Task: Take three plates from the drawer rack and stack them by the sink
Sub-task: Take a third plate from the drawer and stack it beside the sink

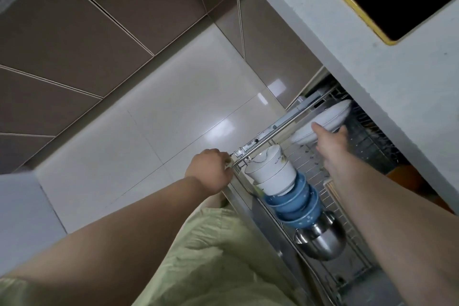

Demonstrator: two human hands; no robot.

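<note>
The drawer rack [270, 133], a pulled-out wire basket under the counter, fills the right of the view. White plates [332, 114] stand on edge at its far end, partly under the countertop. My right hand [331, 143] reaches in and grips the rim of the nearest white plate, thumb on its near face. At the front corner of the drawer my left hand [211, 170] is closed on the rail. The sink is out of sight.
A stack of white bowls [269, 172] on blue bowls [296, 206] and steel bowls [323, 240] lies in the rack's front part. The grey countertop [372, 57] with a black hob overhangs the drawer. Glossy floor tiles lie to the left.
</note>
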